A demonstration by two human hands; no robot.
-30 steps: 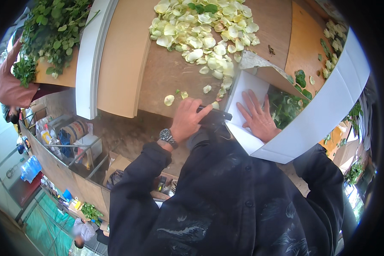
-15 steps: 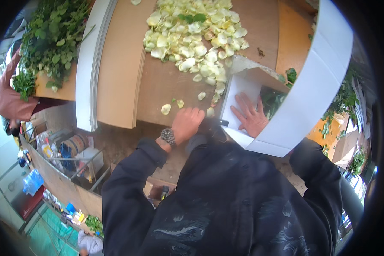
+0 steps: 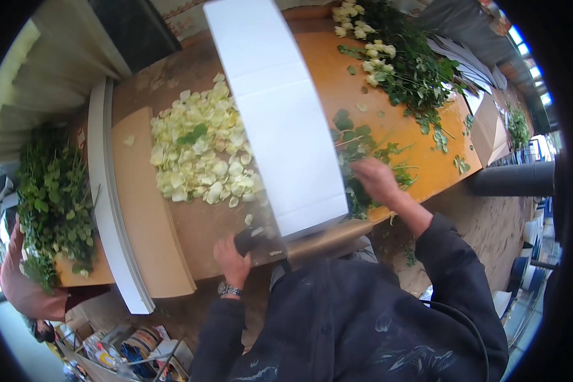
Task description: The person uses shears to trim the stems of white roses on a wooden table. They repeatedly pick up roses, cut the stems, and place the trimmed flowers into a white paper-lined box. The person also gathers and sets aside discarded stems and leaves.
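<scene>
A white, faintly creased panel [image 3: 291, 127] separates the left hand [image 3: 233, 261], grasping a blurred black tool [image 3: 251, 240], from the right hand [image 3: 379, 182], whose hold I cannot tell.

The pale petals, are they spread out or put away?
Spread out: the petals lie loose across the table, many overlapping.

Takes the right hand [image 3: 377, 180] off the white cardboard [image 3: 290, 121].
Now reaches, fingers bent, to the cut greens [image 3: 363, 145] right of the petal pile [image 3: 200, 149], no longer pressing palm-flat; appears with cardboard overlapping the pile's right edge, where before stood clear of it.
</scene>
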